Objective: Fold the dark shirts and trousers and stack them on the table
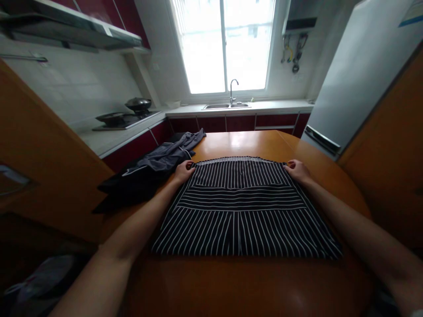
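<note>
Garment (243, 198) in black cloth with narrow white stripes, lying flat and folded across the middle of the glossy orange-brown wooden table (241, 284), which I'll use as the landmark for everything. Can't tell exactly what kind of clothing it is, tbh. Bare left hand (183, 171) has thumb and fingers pinched on its corner toward the table's far left, and the bare right hand (298, 171) does the same at the corner toward the table's far right, so the edge between them runs fairly straight with a slight bow.

Handling-wise I'd guess it's light and soft, nothing fragile, with no stiffness to hold a shape if you lift it from one spot. That table top looks smooth, so the cloth probably slides easily and could skew. Those two far corners seem like the right places to hold, evenly pinched, since the middle would likely sag or crease. Also a loose heap of dark grey and black clothes (158, 160) sits at the table's left edge, just beside the left hand
</note>
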`<state>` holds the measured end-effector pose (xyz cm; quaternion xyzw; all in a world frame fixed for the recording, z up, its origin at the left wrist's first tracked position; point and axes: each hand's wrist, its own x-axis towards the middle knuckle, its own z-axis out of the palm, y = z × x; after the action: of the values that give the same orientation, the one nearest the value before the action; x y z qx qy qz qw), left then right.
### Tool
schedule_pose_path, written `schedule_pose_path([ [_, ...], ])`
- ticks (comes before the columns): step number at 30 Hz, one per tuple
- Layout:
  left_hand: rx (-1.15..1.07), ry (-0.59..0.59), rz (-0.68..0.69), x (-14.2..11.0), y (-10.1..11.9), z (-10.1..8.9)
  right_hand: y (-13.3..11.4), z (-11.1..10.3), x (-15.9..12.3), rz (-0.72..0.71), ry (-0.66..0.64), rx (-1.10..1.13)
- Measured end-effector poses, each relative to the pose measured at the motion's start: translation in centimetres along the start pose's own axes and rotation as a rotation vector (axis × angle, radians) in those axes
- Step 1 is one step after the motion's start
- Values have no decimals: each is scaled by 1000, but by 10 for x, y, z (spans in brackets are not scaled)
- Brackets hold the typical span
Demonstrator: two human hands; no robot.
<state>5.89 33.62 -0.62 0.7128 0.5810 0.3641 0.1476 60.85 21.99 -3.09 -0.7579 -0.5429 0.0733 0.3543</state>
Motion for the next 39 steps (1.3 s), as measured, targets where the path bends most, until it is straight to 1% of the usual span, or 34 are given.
schedule_pose_path([
  [3, 8, 18, -21, 15, -4, 7, -2, 6, 15, 12, -21, -8],
  [6, 28, 26, -36, 24, -9, 12, 1, 11, 26, 11, -22, -11],
  [9, 43, 36, -51, 28, -13, 14, 8, 14, 33, 7, -44, 10],
  [13, 2, 35, -67, 29, -16, 13, 12, 15, 35, 9, -74, 61],
  [17, -47, 93, -62, 23, -11, 10, 10, 10, 30, 25, -25, 196],
  [21, -138, 142, -46, 14, -1, 2, 2, 0, 19, -6, 27, 446],
  [23, -201, 160, -35, 10, 6, -6, -5, -7, 13, -10, 51, 556],
  [25, -271, 179, -24, 7, 13, -17, -13, -16, 7, -19, 67, 604],
  [30, -361, 194, -21, -5, 35, -54, -30, -51, -6, -64, 68, 577],
  [35, -327, 209, 44, -29, 58, -95, -43, -92, -30, -134, 102, 526],
  [39, -272, 201, 49, -59, 72, -128, -50, -122, -65, -150, 70, 510],
])
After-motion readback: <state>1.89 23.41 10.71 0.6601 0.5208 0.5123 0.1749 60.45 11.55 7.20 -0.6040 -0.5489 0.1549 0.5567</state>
